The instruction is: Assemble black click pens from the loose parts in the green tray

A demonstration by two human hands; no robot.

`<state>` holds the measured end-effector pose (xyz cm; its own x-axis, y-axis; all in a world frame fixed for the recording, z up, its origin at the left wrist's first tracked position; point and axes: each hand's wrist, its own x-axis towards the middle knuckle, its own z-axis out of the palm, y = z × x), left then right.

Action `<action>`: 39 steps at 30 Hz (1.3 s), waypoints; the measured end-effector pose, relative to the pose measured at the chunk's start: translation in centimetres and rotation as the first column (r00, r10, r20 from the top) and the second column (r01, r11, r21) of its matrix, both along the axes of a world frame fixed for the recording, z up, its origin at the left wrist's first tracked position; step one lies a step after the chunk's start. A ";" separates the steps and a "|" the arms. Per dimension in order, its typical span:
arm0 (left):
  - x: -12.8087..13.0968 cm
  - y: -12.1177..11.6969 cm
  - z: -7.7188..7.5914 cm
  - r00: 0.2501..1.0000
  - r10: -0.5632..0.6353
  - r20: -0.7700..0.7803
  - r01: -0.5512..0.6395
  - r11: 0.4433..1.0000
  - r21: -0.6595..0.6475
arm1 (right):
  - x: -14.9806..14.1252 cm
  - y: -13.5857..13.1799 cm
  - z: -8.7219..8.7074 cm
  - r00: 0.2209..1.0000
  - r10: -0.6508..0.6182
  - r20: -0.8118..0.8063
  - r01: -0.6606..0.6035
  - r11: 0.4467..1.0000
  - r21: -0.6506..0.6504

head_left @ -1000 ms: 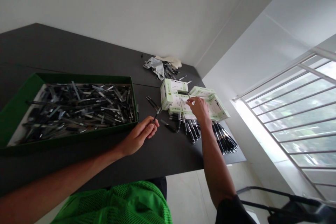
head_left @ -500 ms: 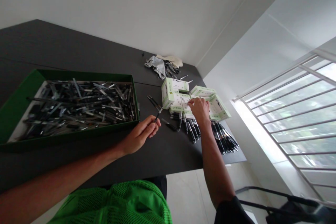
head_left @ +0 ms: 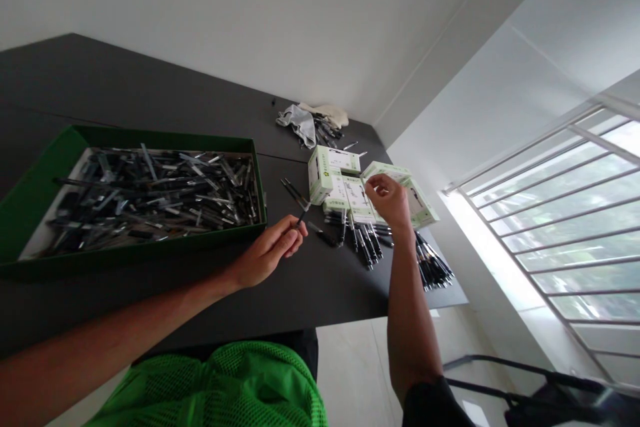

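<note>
My left hand is closed around a black pen, its thin end pointing away from me. Just beyond it, a couple of loose pens lie on the dark table. My right hand hovers over the white and light-green cartons, fingers curled with thumb and forefinger pressed together. Whether anything sits in that pinch is too small to tell. On one carton's top there are small dark scribble-like marks. Several black pens lie in front of the cartons, and another bunch of pens is to the right of my right wrist.
A green box full of jumbled pens and pen parts takes up the table's left side. Grey and cream cloth gloves lie at the back by more pens. The table's front edge runs close to me; a barred window is on the right.
My right hand has lifted off the carton's top and shifted slightly right. My left hand keeps its hold on the pen, almost in place.
</note>
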<state>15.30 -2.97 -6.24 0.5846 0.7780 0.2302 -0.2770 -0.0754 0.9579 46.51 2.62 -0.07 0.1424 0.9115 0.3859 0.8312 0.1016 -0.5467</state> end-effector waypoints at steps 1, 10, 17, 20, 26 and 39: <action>0.0 0.0 0.0 1.000 0.000 -0.003 0.001 1.000 0.001 | -0.3 -0.1 0.1 0.997 0.042 -0.060 -0.042 0.999 0.014; 0.3 0.3 -0.5 0.999 0.010 -0.032 -0.009 1.000 0.008 | -7.2 -1.3 -0.6 0.735 0.477 -0.481 -0.427 0.878 0.219; 0.3 0.4 -0.6 0.998 0.000 -0.070 0.001 1.000 0.017 | -9.5 -2.0 -0.3 0.677 0.566 -0.471 -0.509 0.822 0.256; 0.3 0.4 -0.5 0.996 0.002 -0.086 -0.001 1.000 0.020 | -9.7 -2.1 -0.2 0.682 0.569 -0.459 -0.524 0.818 0.236; 0.3 0.5 -0.4 0.996 0.007 -0.092 -0.003 0.999 0.034 | -10.1 -2.2 -0.3 0.657 0.603 -0.453 -0.565 0.791 0.234; 0.2 0.4 -0.5 0.998 -0.003 -0.056 0.003 1.000 -0.008 | -6.6 -3.4 1.3 0.829 0.505 -0.240 -0.520 0.854 -0.001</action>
<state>15.51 -2.57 -6.77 0.5987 0.7779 0.1909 -0.2232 -0.0669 0.9725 39.95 -0.77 1.22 -0.2775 0.8988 0.3394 0.5246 0.4377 -0.7302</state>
